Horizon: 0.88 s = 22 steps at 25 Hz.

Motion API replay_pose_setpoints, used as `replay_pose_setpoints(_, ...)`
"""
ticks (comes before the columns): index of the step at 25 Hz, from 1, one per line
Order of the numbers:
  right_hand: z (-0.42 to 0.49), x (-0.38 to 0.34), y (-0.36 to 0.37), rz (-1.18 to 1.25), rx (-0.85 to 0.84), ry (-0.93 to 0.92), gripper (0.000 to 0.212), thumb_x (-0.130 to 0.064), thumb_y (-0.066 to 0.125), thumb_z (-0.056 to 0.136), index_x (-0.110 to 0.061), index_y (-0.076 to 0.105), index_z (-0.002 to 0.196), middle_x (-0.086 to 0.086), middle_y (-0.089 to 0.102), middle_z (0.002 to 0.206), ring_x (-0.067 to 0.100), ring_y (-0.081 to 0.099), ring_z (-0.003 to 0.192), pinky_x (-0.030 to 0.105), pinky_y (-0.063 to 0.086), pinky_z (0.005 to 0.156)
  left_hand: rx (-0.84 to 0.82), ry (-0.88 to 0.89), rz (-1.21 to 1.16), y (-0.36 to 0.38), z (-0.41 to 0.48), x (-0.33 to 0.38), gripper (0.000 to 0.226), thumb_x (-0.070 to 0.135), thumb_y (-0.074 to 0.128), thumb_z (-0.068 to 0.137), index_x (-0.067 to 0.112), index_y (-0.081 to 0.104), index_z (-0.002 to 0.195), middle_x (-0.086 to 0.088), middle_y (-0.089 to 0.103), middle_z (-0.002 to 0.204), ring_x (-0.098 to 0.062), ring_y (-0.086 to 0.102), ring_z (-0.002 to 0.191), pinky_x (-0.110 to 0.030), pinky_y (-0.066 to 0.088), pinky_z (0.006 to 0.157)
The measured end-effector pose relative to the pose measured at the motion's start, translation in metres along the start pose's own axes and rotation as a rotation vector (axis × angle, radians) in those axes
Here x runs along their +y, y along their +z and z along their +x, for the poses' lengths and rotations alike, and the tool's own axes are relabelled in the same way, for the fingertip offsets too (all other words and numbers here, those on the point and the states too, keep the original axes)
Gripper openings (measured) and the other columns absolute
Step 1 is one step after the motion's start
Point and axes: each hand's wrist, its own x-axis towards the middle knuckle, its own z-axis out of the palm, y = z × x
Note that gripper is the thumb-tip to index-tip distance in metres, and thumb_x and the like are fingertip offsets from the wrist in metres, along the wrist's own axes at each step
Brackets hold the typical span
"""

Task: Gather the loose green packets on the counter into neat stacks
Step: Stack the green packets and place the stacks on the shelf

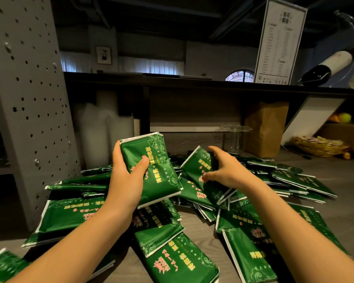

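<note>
Left hand (pixel 127 177) around glossy rectangular packet (pixel 161 180)

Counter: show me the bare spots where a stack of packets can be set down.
The widest bare counter lies far right, between the spread packets and the yellow basket. A narrow bare strip runs between the near centre packets and those to their right. The middle pile is crowded, with packets overlapping.
</note>
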Motion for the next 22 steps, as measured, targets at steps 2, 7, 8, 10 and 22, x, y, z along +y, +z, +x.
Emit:
replay_pose_setpoints(2,0.000,-0.003,-0.001,0.079,0.164,-0.097,0.054,-0.011,0.069,0.082,-0.015,0.046,0.131,0.004,0.060,0.120,0.017,0.056,0.106,0.027,0.047,0.084,0.007,-0.009,-0.007,0.000,-0.001,0.002,0.056,0.019,0.050,0.096,0.036,0.026,0.143,0.004,0.060,0.118,-0.017,0.064,0.099,-0.040,0.054,0.082)
replay_pose_setpoints(7,-0.016,-0.029,-0.006,0.846,0.112,-0.192,0.015,-0.011,0.053,0.094,-0.018,0.061,0.104,0.001,0.072,0.097,0.017,0.069,0.087,0.032,0.057,0.074,0.024,-0.018,-0.011,0.002,-0.002,0.004,0.055,0.020,0.046,0.098,0.034,0.020,0.145,0.002,0.057,0.121,-0.017,0.062,0.101,-0.038,0.052,0.083)
replay_pose_setpoints(8,-0.021,-0.037,-0.003,0.872,0.090,-0.221,0.016,-0.010,0.054,0.093,-0.019,0.062,0.103,0.001,0.073,0.094,0.016,0.070,0.082,0.031,0.057,0.071,0.022,-0.015,-0.009,0.002,-0.002,0.005,0.056,0.020,0.046,0.098,0.034,0.019,0.145,0.003,0.057,0.121,-0.017,0.062,0.101,-0.037,0.052,0.083)
replay_pose_setpoints(10,-0.030,-0.051,0.011,0.874,0.069,-0.270,0.018,-0.008,0.055,0.092,-0.020,0.063,0.102,0.002,0.073,0.094,0.017,0.070,0.081,0.030,0.058,0.069,0.009,-0.005,-0.005,0.003,-0.003,0.006,0.055,0.019,0.045,0.098,0.033,0.020,0.145,0.007,0.057,0.117,-0.013,0.061,0.100,-0.034,0.051,0.083)
replay_pose_setpoints(22,-0.046,-0.070,0.047,0.543,-0.136,-0.292,0.056,-0.029,0.037,0.101,-0.028,0.010,0.150,-0.020,0.018,0.149,-0.006,0.020,0.134,0.015,0.020,0.109,-0.106,0.005,-0.037,0.012,-0.013,0.002,0.065,0.020,0.052,0.094,0.034,0.016,0.146,0.006,0.058,0.123,-0.008,0.060,0.104,-0.021,0.050,0.075)
